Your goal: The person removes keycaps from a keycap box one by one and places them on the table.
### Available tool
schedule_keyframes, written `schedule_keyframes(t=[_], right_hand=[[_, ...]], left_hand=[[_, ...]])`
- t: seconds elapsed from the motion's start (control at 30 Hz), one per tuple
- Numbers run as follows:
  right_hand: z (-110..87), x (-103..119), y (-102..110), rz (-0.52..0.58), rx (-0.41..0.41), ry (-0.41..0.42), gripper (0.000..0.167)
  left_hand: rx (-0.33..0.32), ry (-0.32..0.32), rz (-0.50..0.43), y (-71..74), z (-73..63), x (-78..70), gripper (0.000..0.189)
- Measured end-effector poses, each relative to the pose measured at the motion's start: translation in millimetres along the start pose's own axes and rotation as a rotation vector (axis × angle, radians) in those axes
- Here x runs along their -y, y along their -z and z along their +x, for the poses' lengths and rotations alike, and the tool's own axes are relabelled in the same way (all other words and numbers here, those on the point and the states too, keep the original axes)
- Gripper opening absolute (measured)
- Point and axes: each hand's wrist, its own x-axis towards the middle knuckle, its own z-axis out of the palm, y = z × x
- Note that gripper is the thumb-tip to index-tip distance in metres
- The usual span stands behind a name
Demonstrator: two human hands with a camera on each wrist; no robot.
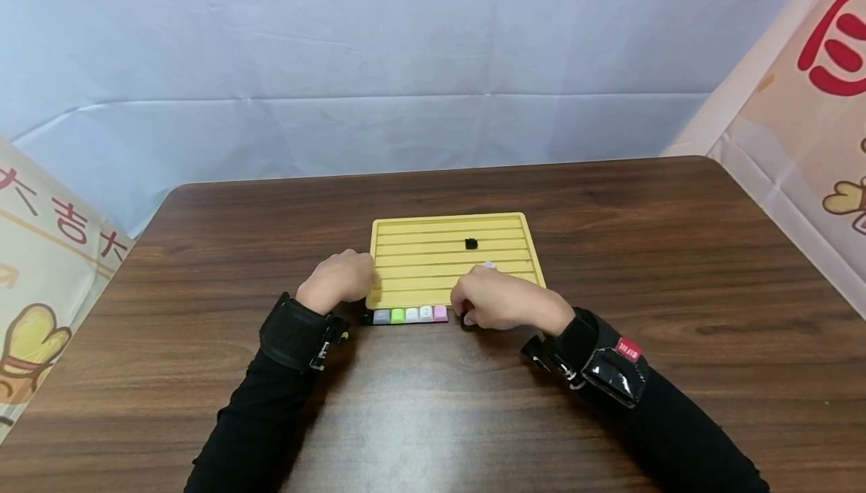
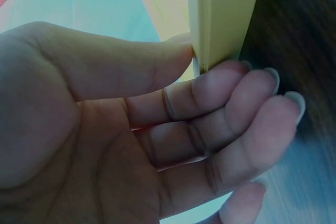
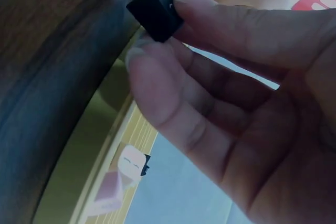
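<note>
A yellow grooved tray lies on the table. My left hand grips its left edge; in the left wrist view the thumb and curled fingers meet the tray's side. Close to the tray's front right, my right hand pinches a black keycap between thumb and fingers. Along the front edge runs a row of several keycaps, among them a green one and a purple one. Another black keycap sits on the tray, and a white keycap is partly hidden behind my right hand.
The brown wooden table extends around the tray. A pale cloth hangs behind it, with printed sheets at the left and right. A pink keycap shows beside the white one in the right wrist view.
</note>
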Motion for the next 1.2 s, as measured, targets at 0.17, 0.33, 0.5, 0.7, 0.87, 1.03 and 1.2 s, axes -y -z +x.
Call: schedule_keyframes(t=[0.17,0.33,0.5,0.7,0.87,1.03,1.2], right_hand=[[-0.1,0.7,-2.6,0.034,0.021,-0.011,0.022],[-1.0,-0.1,-2.9,0.046,0.025,-0.014,0.023],[-0.7,-1.4,-2.4,0.040,0.024,-0.012,0.025],[-0.8,-0.8,-2.2,0.017,0.012,-0.029,0.026],[0.1,-0.5,-2.5,0.012,-0.009,-0.027,0.026],[0.2,-0.7,-2.5,-0.015,-0.042,-0.025,0.024],[-0.7,-0.2,-2.4,-0.023,-0.061,-0.040,0.023]], left_hand=[[-0.002,-0.009,0.007,-0.5,0.1,-0.6,0.039],[-0.007,-0.012,0.020,-0.6,-0.2,-0.8,0.040],[-0.009,-0.011,0.017,-0.5,-0.8,-1.1,0.040],[-0.014,-0.014,0.011,-1.1,-0.5,-0.6,0.043],[-0.021,-0.018,0.012,-1.2,-1.1,-0.3,0.043],[-0.019,-0.026,0.018,-1.5,-0.8,0.5,0.043],[-0.017,-0.024,0.012,-1.3,-0.4,0.3,0.044]])
